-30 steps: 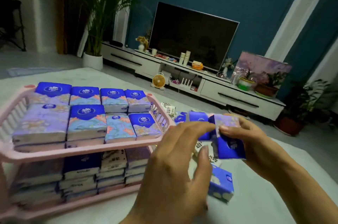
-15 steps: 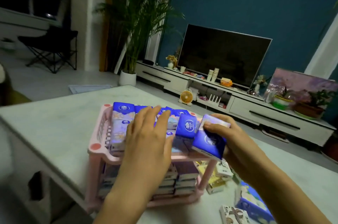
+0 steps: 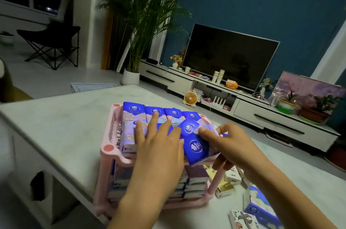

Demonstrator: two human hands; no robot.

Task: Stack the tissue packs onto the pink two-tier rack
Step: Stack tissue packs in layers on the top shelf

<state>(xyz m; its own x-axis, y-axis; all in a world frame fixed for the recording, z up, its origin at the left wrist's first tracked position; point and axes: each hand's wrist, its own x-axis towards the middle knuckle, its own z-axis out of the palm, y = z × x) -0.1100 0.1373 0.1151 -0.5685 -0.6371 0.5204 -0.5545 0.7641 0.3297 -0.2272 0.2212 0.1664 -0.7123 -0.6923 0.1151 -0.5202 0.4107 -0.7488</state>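
Lying nearest on the table (image 3: 56,126), at the right, several loose packs (image 3: 225,189) are not yet stacked, so some work is left. Just beyond them the left hand (image 3: 159,146) presses with straight, spread fingers on the upper-tier packs, while the right hand (image 3: 231,147) grips a tilted blue pack (image 3: 195,147) between thumb and fingers at the front right of the pink rack (image 3: 108,148). The lower packs (image 3: 196,178) stand in piles and the far row (image 3: 155,112) looks complete, so I judge the task nearly finished.
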